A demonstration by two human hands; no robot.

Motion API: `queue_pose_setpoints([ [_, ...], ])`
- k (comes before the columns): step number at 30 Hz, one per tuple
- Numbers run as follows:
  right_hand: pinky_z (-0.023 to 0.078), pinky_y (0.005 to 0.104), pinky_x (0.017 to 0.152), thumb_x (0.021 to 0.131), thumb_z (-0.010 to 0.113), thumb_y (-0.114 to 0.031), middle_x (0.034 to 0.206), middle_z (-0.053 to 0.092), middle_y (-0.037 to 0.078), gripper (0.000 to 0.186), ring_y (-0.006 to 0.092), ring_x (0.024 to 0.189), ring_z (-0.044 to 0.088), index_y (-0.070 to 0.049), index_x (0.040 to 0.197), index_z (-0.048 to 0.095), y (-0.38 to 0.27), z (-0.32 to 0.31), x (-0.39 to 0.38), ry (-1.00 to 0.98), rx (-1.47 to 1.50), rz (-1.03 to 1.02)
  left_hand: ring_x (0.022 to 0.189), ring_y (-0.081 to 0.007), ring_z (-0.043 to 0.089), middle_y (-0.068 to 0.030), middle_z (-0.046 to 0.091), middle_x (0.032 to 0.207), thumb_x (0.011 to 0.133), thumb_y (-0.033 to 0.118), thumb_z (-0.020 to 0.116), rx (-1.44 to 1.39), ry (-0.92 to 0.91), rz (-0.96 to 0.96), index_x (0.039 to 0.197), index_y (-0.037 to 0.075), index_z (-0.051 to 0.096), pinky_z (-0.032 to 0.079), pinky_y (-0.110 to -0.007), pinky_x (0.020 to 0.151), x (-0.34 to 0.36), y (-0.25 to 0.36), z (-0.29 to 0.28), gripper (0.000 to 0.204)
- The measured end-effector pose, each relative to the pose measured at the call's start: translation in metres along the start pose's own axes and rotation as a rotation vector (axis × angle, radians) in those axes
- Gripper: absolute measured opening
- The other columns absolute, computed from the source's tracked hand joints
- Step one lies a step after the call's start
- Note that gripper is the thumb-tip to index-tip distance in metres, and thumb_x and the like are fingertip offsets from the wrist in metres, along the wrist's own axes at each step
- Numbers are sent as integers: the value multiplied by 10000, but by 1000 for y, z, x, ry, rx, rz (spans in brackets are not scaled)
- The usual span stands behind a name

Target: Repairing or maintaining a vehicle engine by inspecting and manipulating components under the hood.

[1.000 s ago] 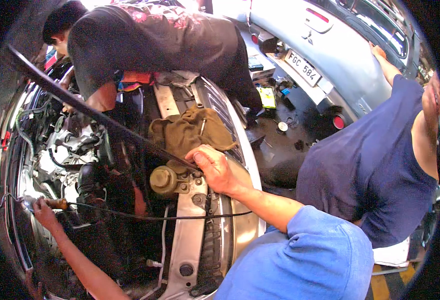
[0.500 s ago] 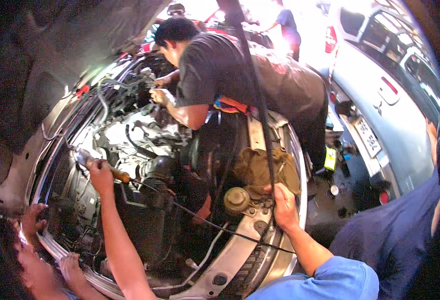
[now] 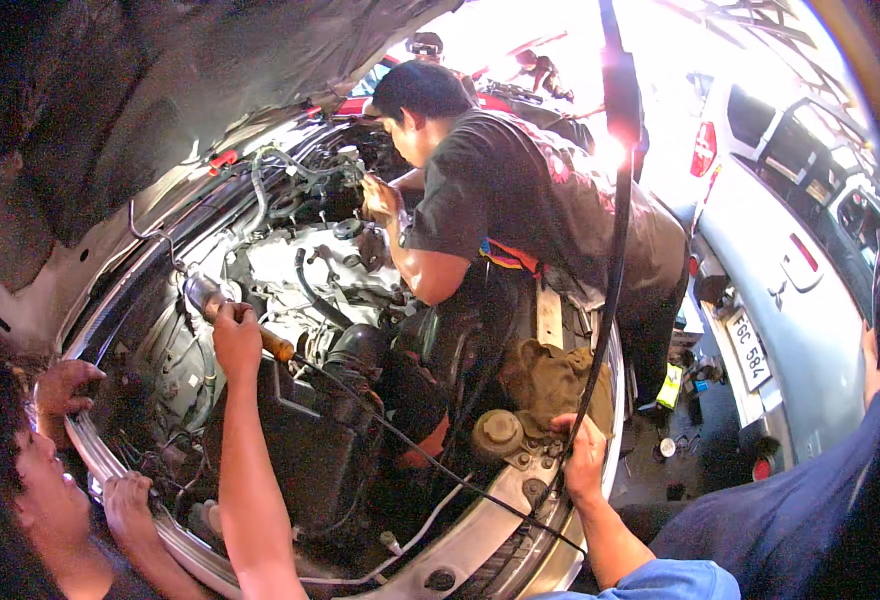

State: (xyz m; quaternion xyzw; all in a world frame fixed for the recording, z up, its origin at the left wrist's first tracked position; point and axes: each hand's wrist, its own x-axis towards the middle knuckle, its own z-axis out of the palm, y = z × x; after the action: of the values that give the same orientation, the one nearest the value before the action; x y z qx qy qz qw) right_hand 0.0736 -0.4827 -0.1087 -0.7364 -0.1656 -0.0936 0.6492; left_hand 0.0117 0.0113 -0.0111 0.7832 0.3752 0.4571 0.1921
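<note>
Your left hand (image 3: 237, 335) is closed round the middle of a hand lamp (image 3: 203, 293), metal head up and left, wooden-looking handle angled down right. The lamp is inside the engine bay's hood-side edge; you cannot tell whether it is lit. Your right hand (image 3: 582, 455) has its fingers curled on a black rod (image 3: 615, 280) at the bay's front edge; the rod's ends are unclear. A steady grip on both should serve you best, with the lamp's cable (image 3: 415, 443), which crosses the bay, given slack so it does not snag.

Beside your right hand are a brown cloth (image 3: 552, 380) and a round cap (image 3: 498, 432), near the metal front beam (image 3: 460, 548). The raised hood (image 3: 80, 150) slopes overhead at left. Across the bay, a co-worker in a dark shirt (image 3: 520, 190) leans in; another (image 3: 65, 500), lower left, has both hands on the near rim. A silver car (image 3: 795, 310) stands at right above a dark floor (image 3: 643, 470).
</note>
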Motion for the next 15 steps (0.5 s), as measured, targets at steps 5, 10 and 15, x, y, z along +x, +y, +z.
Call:
queue_pose_setpoints([
  [5, 451, 326, 829, 1019, 379, -225, 862, 650, 112, 379, 217, 846, 602, 25, 920, 646, 5, -3, -2, -16, -61, 23, 879, -375, 651, -183, 689, 919, 851, 218, 578, 1, 1, 9, 939, 24, 662, 493, -433, 779, -1, 1, 1, 229],
  [10, 457, 341, 833, 1004, 336, -248, 898, 651, 126, 422, 226, 876, 603, 31, 937, 645, 11, -1, -1, -23, -82, -91, 947, -370, 664, -173, 704, 981, 860, 272, 575, 43, 6, -49, 986, 79, 698, 509, -450, 826, -2, 2, 0, 261],
  [15, 458, 330, 831, 996, 339, -258, 927, 639, 99, 415, 205, 872, 585, 27, 953, 639, 17, -2, -1, -37, -83, -99, 939, -357, 663, -161, 705, 979, 834, 264, 587, 31, -15, -79, 954, 83, 701, 515, -445, 826, -4, 5, -2, 246],
])
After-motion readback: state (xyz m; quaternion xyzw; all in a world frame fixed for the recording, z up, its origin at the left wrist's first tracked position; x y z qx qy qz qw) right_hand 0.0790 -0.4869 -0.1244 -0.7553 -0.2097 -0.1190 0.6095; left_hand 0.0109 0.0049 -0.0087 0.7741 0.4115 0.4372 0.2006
